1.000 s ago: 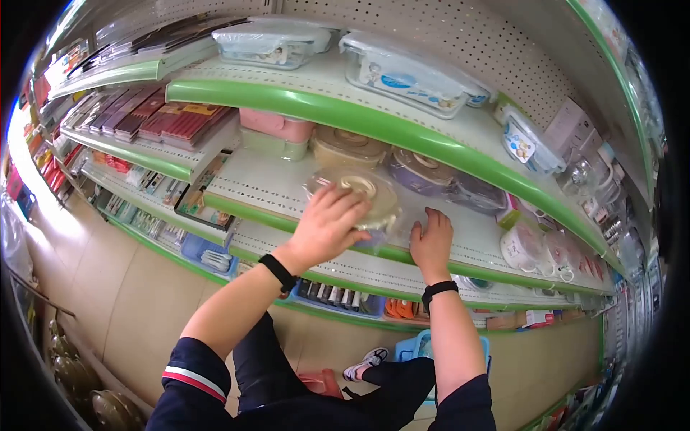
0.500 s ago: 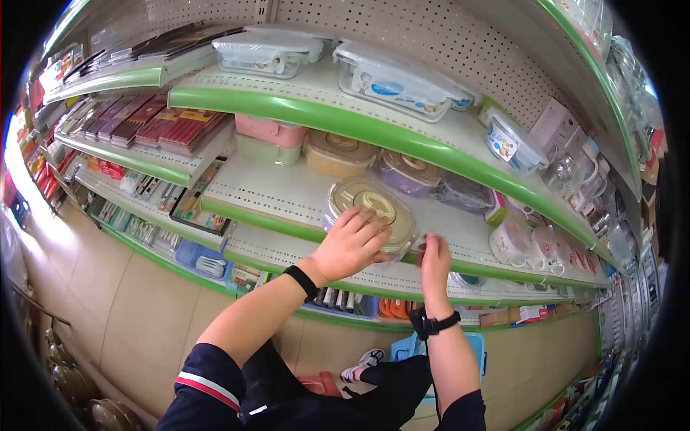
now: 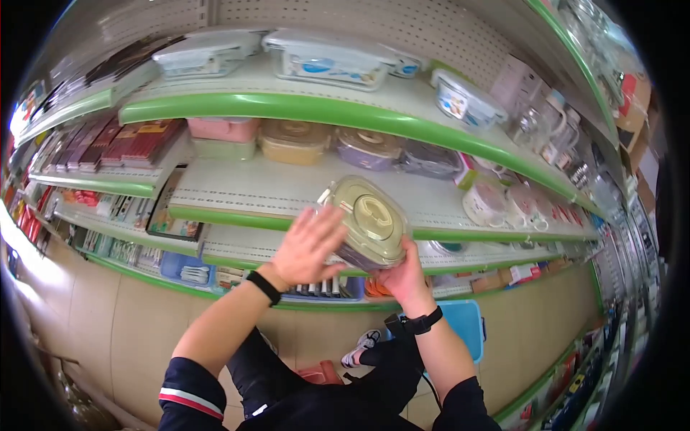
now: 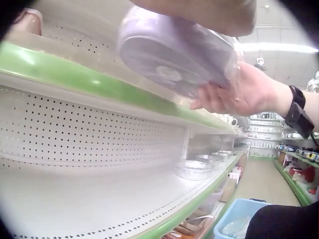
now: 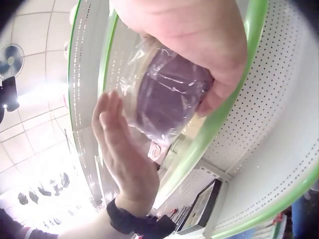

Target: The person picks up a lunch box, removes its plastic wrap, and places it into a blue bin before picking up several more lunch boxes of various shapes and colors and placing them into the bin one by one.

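Note:
A lidded lunch box (image 3: 366,221) in clear plastic wrap, with an olive lid and a purple body (image 5: 172,94), is held tilted in front of the middle shelf. My right hand (image 3: 407,279) grips its near right corner, thumb by the lid's edge. In the left wrist view, the right hand's fingers (image 4: 214,97) curl under the purple base. My left hand (image 3: 310,248) is at the box's left side, fingers straight and spread, overlapping its edge in the head view. In the right wrist view, the left hand (image 5: 124,154) shows its palm beside the wrapped box.
Behind, on the middle shelf (image 3: 237,179), stand an orange box (image 3: 295,141), a purple one (image 3: 366,149) and pink-and-green ones (image 3: 224,138). White cups (image 3: 489,203) are to the right. Glass containers (image 3: 330,59) line the upper shelf. A blue basket (image 3: 463,327) stands on the floor.
The lunch box has come up and tilted away from the shelf. My left hand has moved off its lid to the left side, fingers straightening, while my right hand has taken hold of its corner.

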The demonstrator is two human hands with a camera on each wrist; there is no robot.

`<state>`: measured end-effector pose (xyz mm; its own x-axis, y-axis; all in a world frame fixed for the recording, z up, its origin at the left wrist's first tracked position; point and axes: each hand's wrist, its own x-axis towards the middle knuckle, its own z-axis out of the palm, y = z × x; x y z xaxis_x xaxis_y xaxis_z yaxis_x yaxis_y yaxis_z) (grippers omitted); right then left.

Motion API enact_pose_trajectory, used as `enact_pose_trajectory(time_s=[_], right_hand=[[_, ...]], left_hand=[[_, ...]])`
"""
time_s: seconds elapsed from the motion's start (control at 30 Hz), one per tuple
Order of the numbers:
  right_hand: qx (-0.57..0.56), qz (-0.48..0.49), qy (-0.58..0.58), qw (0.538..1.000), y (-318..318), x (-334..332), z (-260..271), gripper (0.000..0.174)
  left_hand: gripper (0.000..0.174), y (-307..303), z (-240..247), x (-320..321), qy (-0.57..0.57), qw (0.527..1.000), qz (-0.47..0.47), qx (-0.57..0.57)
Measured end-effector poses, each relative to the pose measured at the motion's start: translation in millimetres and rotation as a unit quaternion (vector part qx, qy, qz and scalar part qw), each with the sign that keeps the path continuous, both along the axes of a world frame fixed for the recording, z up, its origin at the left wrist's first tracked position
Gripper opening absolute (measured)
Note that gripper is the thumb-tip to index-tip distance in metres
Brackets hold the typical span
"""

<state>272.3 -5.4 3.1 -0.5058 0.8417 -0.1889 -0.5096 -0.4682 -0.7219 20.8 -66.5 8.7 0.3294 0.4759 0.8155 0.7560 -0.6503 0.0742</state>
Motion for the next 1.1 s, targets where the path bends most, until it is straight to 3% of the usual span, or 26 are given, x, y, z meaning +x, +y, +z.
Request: enact_pose_trajectory(time_s=[0.17, 0.33, 0.53, 0.7, 0.8, 0.9, 1.1], right_hand=[[-0.032, 0.001, 0.024, 0.999, -13, 71, -6, 0.074], [-0.072, -0.044, 0.061, 0.995, -31, 153, -35, 0.076], [-0.055, -0.141, 0.035, 0.988, -80, 245, -61, 0.073], [-0.045, -0.302, -0.097, 0.947, -116, 343, -101, 0.065], [-0.085, -0.392, -0.252, 0.881, -132, 391, -125, 0.065], [-0.161, -0.458, -0.376, 0.789, -139, 443, -187, 0.063], [-0.265, -0.387, -0.369, 0.802, -145, 479, -260, 0.067]], left_hand=[[0.078, 11, 3, -30, -0.033, 0.992, 0.114, 0.03], [0.06, 46, 14, -39, -0.02, 0.973, 0.228, -0.008], [0.049, 96, -33, -45, -0.024, 0.932, 0.352, -0.077], [0.042, 105, -43, -58, 0.061, 0.935, 0.347, -0.044], [0.041, 109, -48, -66, 0.088, 0.933, 0.346, -0.05], [0.041, 107, -46, -63, 0.091, 0.926, 0.36, -0.066], [0.039, 109, -50, -72, 0.106, 0.926, 0.355, -0.078]])
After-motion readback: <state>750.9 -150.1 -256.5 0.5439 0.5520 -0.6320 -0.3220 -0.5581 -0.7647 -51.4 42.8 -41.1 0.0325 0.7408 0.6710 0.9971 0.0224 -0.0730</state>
